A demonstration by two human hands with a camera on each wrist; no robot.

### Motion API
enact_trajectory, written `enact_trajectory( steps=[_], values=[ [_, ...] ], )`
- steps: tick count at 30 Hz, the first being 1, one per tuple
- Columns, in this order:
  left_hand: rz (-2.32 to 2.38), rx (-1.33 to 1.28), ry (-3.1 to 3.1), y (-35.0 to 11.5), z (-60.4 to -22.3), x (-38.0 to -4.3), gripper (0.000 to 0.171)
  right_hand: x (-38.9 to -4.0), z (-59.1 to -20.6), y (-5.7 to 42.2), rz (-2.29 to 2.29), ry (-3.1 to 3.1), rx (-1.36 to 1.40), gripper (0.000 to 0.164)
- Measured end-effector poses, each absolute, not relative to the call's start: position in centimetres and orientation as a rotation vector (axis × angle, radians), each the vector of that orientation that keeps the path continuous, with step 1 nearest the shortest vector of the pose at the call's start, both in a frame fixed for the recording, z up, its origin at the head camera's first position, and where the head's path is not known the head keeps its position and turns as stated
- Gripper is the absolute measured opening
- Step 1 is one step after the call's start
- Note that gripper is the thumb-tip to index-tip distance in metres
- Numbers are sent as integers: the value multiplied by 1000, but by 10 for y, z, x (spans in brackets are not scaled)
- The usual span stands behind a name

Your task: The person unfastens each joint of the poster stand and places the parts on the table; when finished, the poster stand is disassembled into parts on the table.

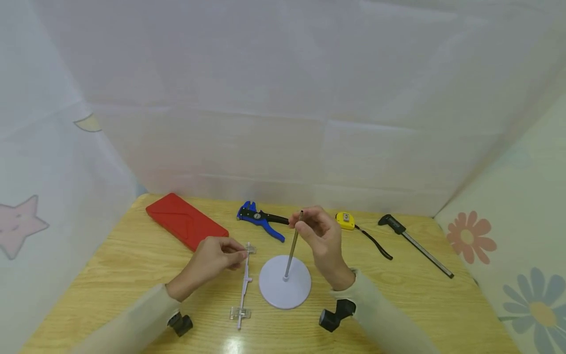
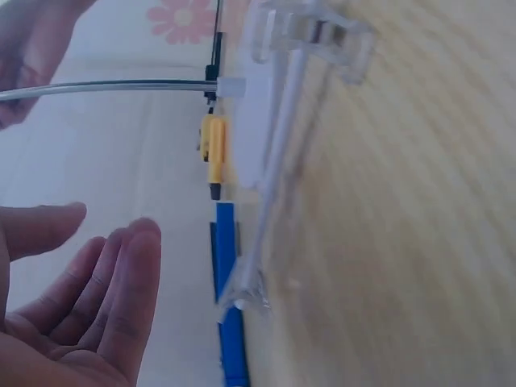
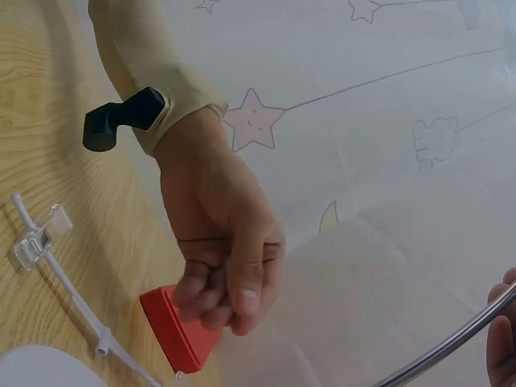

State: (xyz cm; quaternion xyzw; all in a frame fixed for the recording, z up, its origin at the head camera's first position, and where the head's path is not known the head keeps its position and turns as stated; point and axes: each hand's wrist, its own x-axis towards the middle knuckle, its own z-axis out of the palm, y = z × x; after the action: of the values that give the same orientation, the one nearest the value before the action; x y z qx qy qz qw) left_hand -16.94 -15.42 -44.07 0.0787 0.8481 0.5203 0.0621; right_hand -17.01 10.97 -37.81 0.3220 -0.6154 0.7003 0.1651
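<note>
A thin metal rod (image 1: 293, 252) stands upright, slightly tilted, in a round white base (image 1: 285, 296). My right hand (image 1: 325, 243) pinches the rod near its top between thumb and fingers. Left of the base lies a slim white bar (image 1: 245, 287) with a clear plastic clip (image 1: 240, 312) near each end. My left hand (image 1: 214, 258) hovers by the bar's far end. In the left wrist view, that hand (image 2: 97, 314) holds nothing, its thumb apart from its relaxed fingers. The right wrist view catches only the fingertips of my right hand (image 3: 501, 347) beside the rod.
Behind my left hand lies a red case (image 1: 187, 220). Blue and black wire strippers (image 1: 263, 220), a yellow tape measure (image 1: 345, 221) with a black strap, and a digital caliper (image 1: 415, 243) lie along the back of the wooden table (image 1: 110, 295). Pale cloth hangs around it.
</note>
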Motion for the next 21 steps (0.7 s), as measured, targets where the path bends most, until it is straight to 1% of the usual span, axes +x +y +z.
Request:
enact_trajectory(
  steps=[5, 8, 16, 21],
  values=[
    [1444, 469, 2655, -134, -432, -171, 20, -170, -384, 116, 1995, -1940, 919, 21],
    [1401, 574, 2644, -119, -432, -169, 23, -170, -388, 121, 1973, -2089, 943, 23],
    [1278, 740, 2550, -93, -443, -173, 29, -176, -403, 132, 1853, -2281, 1102, 35],
    [1233, 772, 2556, -78, -446, -173, 26, -180, -410, 135, 1739, -2359, 1135, 38]
  ],
)
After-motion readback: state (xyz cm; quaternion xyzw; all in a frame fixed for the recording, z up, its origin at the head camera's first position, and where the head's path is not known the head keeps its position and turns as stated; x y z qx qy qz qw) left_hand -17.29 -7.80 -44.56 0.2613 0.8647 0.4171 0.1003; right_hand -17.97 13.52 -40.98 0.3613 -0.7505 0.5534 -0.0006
